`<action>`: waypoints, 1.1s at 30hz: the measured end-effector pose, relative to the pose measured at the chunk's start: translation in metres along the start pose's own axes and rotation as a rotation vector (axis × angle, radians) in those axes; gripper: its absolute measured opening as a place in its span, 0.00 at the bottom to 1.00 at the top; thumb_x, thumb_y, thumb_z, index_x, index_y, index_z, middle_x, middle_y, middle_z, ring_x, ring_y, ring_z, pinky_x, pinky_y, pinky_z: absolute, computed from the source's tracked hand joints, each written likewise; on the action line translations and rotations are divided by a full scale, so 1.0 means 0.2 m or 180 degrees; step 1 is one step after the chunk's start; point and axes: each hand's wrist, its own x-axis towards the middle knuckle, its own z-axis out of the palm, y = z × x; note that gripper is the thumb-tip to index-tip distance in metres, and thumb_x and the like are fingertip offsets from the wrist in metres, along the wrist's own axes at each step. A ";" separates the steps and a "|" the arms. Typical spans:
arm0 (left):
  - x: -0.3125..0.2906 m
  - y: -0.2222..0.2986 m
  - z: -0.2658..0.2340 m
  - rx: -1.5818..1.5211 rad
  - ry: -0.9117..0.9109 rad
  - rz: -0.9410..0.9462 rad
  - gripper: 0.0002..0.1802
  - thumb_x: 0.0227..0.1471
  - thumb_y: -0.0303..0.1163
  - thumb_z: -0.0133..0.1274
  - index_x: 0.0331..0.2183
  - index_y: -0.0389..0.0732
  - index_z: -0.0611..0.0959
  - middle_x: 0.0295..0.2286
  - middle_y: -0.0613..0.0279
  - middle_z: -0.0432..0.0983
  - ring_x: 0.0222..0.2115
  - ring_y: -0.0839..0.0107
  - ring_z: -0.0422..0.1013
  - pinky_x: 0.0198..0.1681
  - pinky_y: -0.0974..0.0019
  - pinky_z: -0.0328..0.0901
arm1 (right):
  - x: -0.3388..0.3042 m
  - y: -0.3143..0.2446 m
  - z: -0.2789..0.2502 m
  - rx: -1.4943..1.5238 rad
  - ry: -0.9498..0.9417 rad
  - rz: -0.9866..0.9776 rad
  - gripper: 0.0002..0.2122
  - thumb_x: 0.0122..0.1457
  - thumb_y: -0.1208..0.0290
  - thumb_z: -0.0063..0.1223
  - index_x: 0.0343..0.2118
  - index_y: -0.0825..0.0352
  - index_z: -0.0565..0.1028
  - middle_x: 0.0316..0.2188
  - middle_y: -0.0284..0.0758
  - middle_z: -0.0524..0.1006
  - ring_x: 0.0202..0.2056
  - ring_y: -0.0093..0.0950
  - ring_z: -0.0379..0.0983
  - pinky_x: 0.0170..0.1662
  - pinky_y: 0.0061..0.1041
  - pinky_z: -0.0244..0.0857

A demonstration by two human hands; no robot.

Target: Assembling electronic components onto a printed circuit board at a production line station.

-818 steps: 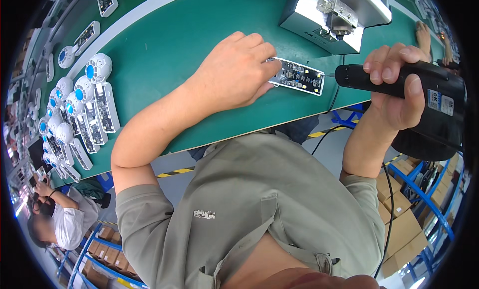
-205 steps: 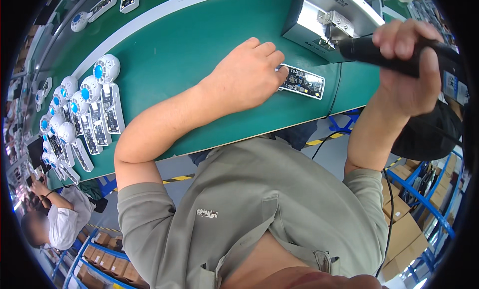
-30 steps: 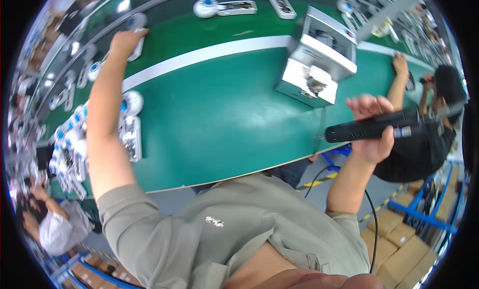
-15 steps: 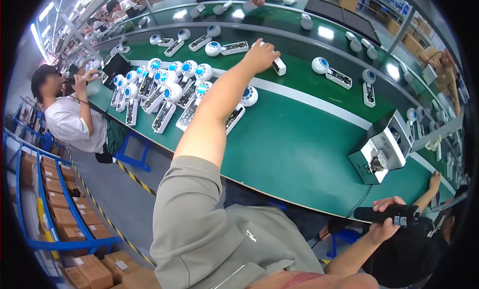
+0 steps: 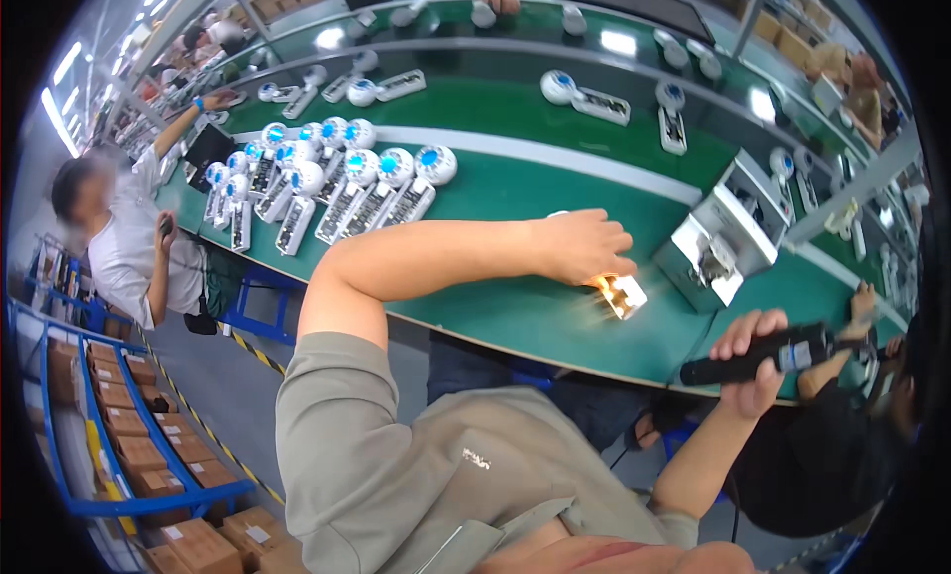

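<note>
Stretched across the bench, my left hand (image 5: 586, 247) is closed over a white device (image 5: 624, 297). Its lower end glows bright yellow below my fingers, and most of the rest is hidden. My right hand (image 5: 751, 361) grips a black electric screwdriver (image 5: 728, 368), held nearly level over the bench's near edge. Between and beyond the two hands stands a grey and white box-like fixture (image 5: 738, 232) with a metal part inside. At the left, several white ball-headed devices (image 5: 393, 165) with blue centres and open rectangular bodies stand grouped on the green bench.
Beyond a pale strip (image 5: 594, 165), more devices (image 5: 599, 105) lie on a dark green belt. A person in a white shirt (image 5: 129, 227) is at the left, one arm over the belt. Cartons (image 5: 134, 450) fill a blue rack (image 5: 74, 505). Another person's hand (image 5: 862, 302) is at the right.
My left hand has come from the belt toward the fixture with the white device, which now glows. My right hand has lifted the screwdriver slightly. The person at left has reached out over the belt.
</note>
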 end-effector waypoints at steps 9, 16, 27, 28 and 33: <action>0.12 0.05 -0.03 -0.0453 -0.0035 -0.0542 0.14 0.44 0.43 0.60 0.30 0.45 0.79 0.28 0.61 0.73 0.32 0.63 0.72 0.40 0.61 0.63 | 0.17 -0.09 -0.05 -0.0708 0.0310 -0.0681 0.20 0.56 0.64 0.56 0.47 0.72 0.70 0.26 0.37 0.72 0.25 0.28 0.69 0.31 0.26 0.67; 0.07 0.07 -0.01 -0.0623 -0.0124 -0.0571 0.14 0.43 0.36 0.63 0.33 0.43 0.77 0.35 0.64 0.73 0.35 0.65 0.70 0.44 0.64 0.62 | 0.37 -0.06 -0.06 -0.0966 -0.0242 -0.1304 0.14 0.59 0.67 0.50 0.44 0.70 0.70 0.26 0.37 0.73 0.26 0.30 0.71 0.34 0.29 0.68; 0.07 0.09 0.03 -0.0280 -0.0082 -0.0557 0.13 0.44 0.34 0.60 0.36 0.48 0.79 0.36 0.63 0.71 0.33 0.67 0.68 0.41 0.65 0.63 | 0.44 0.01 -0.06 -0.1334 -0.0643 -0.1103 0.13 0.60 0.70 0.44 0.45 0.70 0.71 0.27 0.38 0.73 0.28 0.31 0.72 0.36 0.31 0.69; 0.08 0.09 0.02 -0.0240 -0.0160 -0.0555 0.13 0.45 0.34 0.59 0.37 0.49 0.80 0.35 0.63 0.70 0.32 0.67 0.68 0.40 0.66 0.62 | 0.42 0.00 -0.05 -0.1182 -0.0599 -0.1030 0.14 0.60 0.70 0.44 0.46 0.70 0.71 0.28 0.38 0.73 0.28 0.31 0.72 0.36 0.31 0.69; 0.10 0.12 -0.03 -0.0077 -0.0452 -0.0513 0.13 0.48 0.33 0.55 0.40 0.52 0.80 0.33 0.62 0.69 0.29 0.67 0.66 0.37 0.67 0.62 | 0.34 0.01 -0.05 -0.0855 -0.0356 -0.0941 0.16 0.60 0.69 0.43 0.47 0.71 0.71 0.28 0.38 0.74 0.27 0.31 0.71 0.35 0.31 0.69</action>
